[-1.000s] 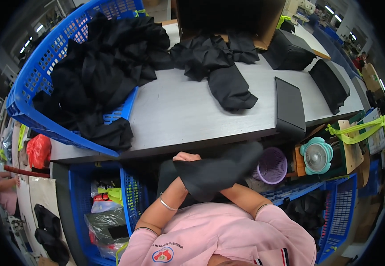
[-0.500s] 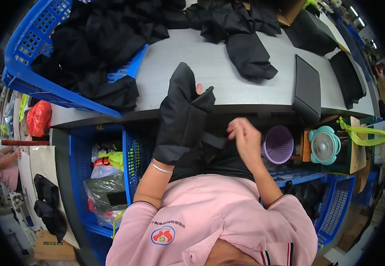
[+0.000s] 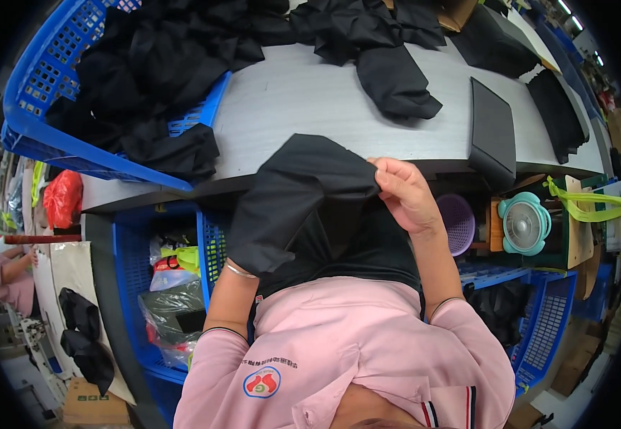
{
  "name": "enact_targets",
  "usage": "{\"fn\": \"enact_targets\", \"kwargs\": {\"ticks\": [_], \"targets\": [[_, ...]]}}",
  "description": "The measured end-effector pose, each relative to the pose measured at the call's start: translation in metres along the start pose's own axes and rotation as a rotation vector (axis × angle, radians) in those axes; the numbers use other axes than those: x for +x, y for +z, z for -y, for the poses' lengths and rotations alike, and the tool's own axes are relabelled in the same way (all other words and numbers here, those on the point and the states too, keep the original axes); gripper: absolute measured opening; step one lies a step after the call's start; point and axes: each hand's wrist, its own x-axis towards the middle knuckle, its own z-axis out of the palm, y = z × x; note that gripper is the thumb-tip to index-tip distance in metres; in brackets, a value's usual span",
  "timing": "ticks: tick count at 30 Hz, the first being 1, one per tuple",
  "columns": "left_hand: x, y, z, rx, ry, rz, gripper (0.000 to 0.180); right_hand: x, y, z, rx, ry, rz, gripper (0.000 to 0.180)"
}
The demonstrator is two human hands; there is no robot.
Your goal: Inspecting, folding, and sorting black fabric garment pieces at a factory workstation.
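A sewn black fabric pouch (image 3: 276, 196) is drawn over my left hand, covering it down to the bracelet at the wrist. Only my left forearm (image 3: 229, 306) shows, so the fingers are hidden. At the pouch's right corner, my right hand (image 3: 407, 193) pinches the cloth between thumb and fingertips. The pouch stretches between both hands, over my lap and just off the table's front edge. On the grey table (image 3: 282, 107), another black fabric piece (image 3: 396, 86) lies beyond my right hand.
A blue basket (image 3: 96, 161) heaped with black cloth stands at the left. Toward the right lie a flat black panel (image 3: 491, 132) and stacked black pieces (image 3: 557, 114). A purple bin (image 3: 458, 225) and a teal fan (image 3: 525, 223) are below. Another person (image 3: 6, 275) works far left.
My right hand has moved up and taken hold of the pouch's corner. The pouch, upright before, now tips right and spreads toward that hand. My left thumb tip is no longer showing.
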Motion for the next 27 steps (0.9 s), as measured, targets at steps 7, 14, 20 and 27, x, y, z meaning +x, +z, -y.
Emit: {"fn": "enact_targets", "kwargs": {"ticks": [7,14,20,27], "targets": [[-0.044,0.085,0.018,-1.09,-0.378,0.053,0.06,0.068,-0.002,0.021,-0.007,-0.211,-0.132,0.022],[-0.017,0.067,0.025,-2.056,-0.519,-0.199,0.053,0.047,0.005,0.024,-0.394,-0.359,-0.277,0.035],[-0.016,0.066,0.015,-1.437,-0.325,-0.125,0.061,0.039,0.026,0.007,-1.505,-0.813,-0.272,0.053],[-0.017,0.079,0.017,-1.51,-0.289,-0.116,0.06,0.045,0.014,-0.007,-1.353,-0.81,-0.248,0.033]]}}
